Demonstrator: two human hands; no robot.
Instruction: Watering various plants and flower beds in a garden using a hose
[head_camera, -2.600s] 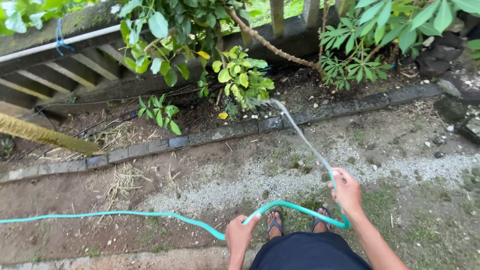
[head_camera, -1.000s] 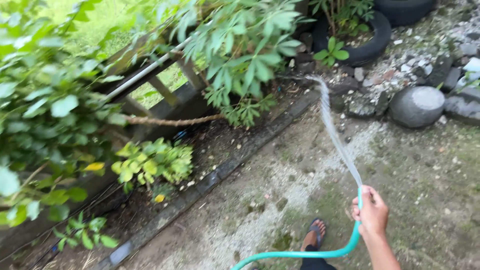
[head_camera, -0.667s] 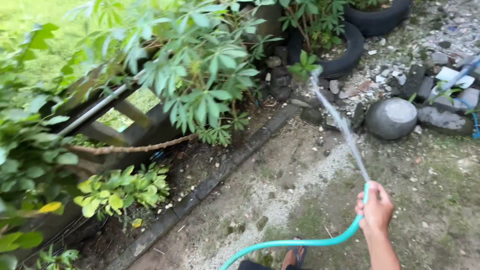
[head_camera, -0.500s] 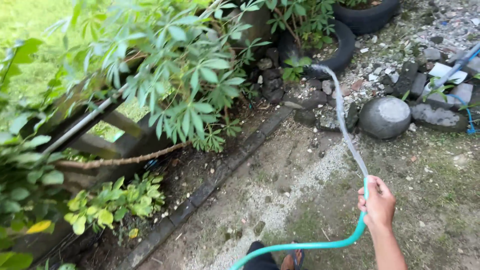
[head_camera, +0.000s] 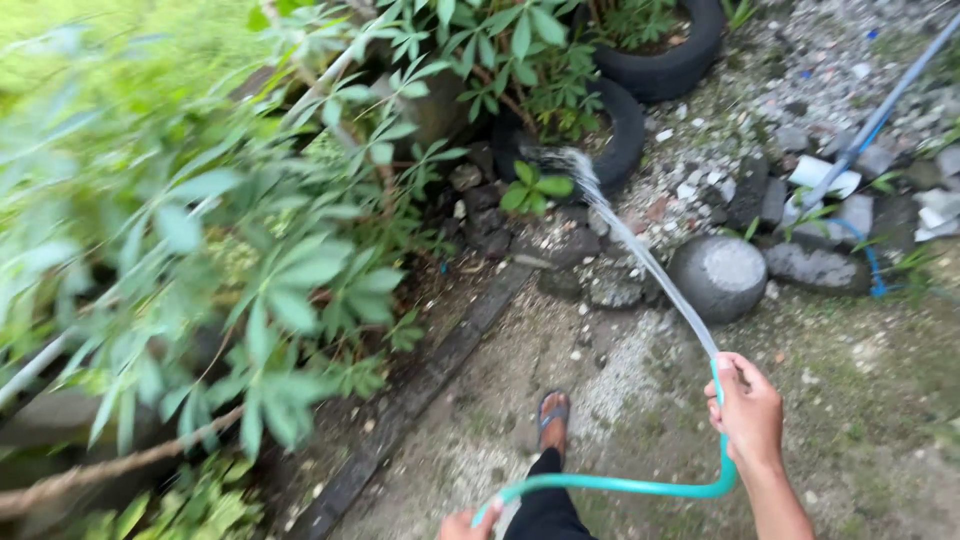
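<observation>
Right hand (head_camera: 748, 415) has its grip wrapped tight around the teal hose (head_camera: 640, 487) near the nozzle end, pointing up-left at the tyre planter (head_camera: 622, 135). Left hand (head_camera: 468, 523) loosely closes round the hose further back, at the frame's bottom edge.

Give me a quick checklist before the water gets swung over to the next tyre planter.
1. Right hand grip on the teal hose near its end: ok.
2. Left hand on the hose loop: ok, though only partly in view at the bottom edge.
3. Water stream reaching the near tyre planter: ok.
4. Far tyre planter in sight: ok.
5. Hose free of kinks: ok where visible; the rest is out of frame, cannot tell.
6. Footing: sandalled foot on flat ground, round stone ahead; ok.
</observation>
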